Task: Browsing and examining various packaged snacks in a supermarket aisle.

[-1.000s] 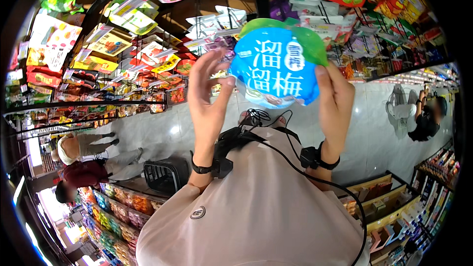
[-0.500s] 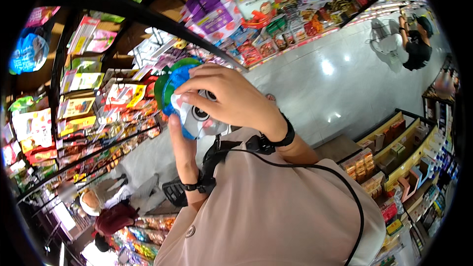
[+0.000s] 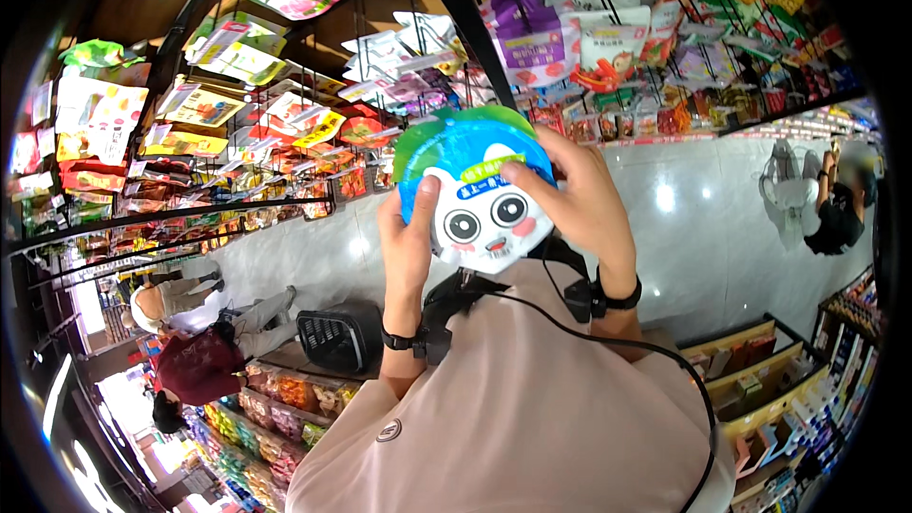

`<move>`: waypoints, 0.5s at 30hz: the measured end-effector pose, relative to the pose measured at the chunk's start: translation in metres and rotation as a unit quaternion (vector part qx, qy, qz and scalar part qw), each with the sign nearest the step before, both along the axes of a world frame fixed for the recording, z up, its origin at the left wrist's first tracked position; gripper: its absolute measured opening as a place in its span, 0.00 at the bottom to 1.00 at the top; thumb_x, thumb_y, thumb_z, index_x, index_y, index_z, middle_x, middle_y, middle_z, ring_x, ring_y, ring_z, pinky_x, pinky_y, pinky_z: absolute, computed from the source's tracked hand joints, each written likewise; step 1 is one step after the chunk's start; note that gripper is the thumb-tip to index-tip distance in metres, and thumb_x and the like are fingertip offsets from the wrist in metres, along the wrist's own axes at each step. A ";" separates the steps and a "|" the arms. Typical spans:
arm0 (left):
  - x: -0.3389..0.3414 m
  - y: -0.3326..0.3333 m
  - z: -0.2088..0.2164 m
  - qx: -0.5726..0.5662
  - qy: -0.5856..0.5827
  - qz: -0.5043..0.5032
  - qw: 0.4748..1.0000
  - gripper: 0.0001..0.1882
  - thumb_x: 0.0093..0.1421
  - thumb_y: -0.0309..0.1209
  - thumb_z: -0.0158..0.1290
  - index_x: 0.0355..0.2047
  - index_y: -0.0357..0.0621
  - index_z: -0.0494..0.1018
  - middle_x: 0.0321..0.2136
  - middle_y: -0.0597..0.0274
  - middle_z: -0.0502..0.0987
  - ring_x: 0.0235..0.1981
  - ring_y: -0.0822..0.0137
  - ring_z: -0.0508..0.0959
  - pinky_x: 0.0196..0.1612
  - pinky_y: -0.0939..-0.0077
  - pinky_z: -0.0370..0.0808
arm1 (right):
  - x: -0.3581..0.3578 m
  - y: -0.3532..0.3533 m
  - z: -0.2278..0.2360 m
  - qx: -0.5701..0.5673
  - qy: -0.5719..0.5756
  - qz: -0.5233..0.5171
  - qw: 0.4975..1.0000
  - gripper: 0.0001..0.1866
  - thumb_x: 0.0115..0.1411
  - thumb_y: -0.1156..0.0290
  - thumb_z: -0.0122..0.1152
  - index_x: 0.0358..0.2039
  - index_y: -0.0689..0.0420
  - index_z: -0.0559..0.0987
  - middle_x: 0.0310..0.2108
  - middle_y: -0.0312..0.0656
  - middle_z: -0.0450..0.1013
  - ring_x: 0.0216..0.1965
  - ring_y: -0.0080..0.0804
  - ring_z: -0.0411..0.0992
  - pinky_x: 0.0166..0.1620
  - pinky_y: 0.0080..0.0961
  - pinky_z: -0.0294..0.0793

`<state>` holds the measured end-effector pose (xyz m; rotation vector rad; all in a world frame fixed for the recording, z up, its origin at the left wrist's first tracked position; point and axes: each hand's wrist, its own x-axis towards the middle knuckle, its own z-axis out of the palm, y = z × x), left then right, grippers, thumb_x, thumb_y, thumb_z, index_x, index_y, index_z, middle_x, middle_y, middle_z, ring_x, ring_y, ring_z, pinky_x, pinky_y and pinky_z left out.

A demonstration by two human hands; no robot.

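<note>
A snack bag is held up in front of my chest between both hands. Its face is white with big round cartoon eyes and pink cheeks, under a blue upper band and a green leaf-shaped top. My left hand grips its left edge, thumb on the front. On the opposite edge, my right hand has its thumb pressed over the blue band, with the other fingers mostly hidden behind the bag. A black shopping basket with slotted sides is beside my left forearm.
Pegboard racks of hanging snack pouches fill the far left and far side. Low wooden shelves stand at right. Two people are at left, and another person is at far right on the grey floor.
The bag has turned so its cartoon face points up toward me, and has shifted right. My right hand has moved from across its front to its right edge. My view has swung left.
</note>
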<state>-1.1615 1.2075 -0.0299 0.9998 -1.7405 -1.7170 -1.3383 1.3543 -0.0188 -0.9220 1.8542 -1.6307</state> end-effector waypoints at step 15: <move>0.054 -0.077 0.058 -0.130 0.079 -0.219 0.964 0.52 0.54 0.34 0.72 0.72 0.36 0.53 0.63 0.47 0.69 0.61 0.57 0.73 0.63 0.60 0.71 | 0.090 -0.106 0.086 -0.088 0.135 0.090 0.983 0.30 0.61 0.62 0.69 0.63 0.56 0.75 0.62 0.47 0.71 0.65 0.46 0.67 0.67 0.39 0.64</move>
